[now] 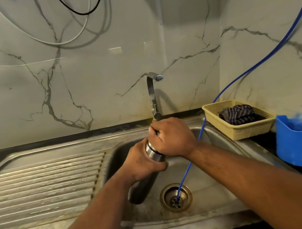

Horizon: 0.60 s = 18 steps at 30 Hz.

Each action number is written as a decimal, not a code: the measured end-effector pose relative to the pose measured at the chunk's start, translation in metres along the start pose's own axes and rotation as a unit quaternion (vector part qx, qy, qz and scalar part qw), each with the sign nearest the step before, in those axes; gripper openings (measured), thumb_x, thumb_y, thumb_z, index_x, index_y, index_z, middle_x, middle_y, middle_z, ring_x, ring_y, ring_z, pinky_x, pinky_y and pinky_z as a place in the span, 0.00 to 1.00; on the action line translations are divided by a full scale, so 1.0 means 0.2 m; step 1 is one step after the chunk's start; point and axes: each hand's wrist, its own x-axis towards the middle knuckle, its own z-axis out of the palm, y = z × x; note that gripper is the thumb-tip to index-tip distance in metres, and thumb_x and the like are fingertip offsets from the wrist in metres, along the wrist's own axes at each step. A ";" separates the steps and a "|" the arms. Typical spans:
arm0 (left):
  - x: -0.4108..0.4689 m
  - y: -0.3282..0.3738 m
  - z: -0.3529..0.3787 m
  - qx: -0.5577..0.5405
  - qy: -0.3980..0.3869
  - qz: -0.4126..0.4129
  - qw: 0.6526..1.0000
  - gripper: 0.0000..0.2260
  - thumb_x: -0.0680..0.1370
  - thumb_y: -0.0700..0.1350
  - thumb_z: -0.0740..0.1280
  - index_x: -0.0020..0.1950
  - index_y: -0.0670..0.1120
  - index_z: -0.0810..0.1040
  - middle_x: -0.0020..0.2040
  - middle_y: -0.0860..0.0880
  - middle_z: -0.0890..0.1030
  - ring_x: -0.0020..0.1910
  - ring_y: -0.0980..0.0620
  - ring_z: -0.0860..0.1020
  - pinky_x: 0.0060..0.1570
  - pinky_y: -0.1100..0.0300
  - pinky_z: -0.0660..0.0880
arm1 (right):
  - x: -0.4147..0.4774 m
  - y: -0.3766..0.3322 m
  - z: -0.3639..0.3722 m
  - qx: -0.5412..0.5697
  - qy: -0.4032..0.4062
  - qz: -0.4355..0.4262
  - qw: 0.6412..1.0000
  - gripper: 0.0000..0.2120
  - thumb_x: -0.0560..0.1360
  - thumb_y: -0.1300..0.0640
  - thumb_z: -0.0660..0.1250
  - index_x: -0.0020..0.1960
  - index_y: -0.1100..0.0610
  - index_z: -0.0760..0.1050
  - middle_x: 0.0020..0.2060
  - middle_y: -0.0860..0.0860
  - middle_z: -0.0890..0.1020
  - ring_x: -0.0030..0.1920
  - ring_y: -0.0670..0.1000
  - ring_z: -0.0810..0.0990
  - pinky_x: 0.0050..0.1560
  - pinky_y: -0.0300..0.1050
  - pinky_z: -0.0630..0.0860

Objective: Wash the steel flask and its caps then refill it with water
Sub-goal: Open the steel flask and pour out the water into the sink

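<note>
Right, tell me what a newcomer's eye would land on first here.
First, the two hands over the stainless steel sink: the left hand grips the body of the cylindrical steel flask while the right hand curls round its top. Next, the thin bright blue hose runs down from the upper right into the round drain. A blue plastic tub and a yellow plastic mesh basket stand at right.

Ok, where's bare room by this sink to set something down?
The ribbed drainboard left of the basin is bare. Right of it is crowded: yellow basket, blue tub. A blue hose crosses the basin into the drain.
</note>
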 end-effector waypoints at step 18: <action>0.05 -0.12 0.08 0.061 0.022 -0.022 0.998 0.29 0.65 0.51 0.82 0.62 0.58 0.75 0.52 0.56 0.82 0.51 0.59 0.81 0.46 0.67 0.78 | -0.01 0.14 -0.16 0.059 -0.300 0.072 0.949 0.21 0.74 0.39 0.73 0.64 0.43 0.75 0.52 0.42 0.79 0.50 0.43 0.77 0.48 0.37 0.74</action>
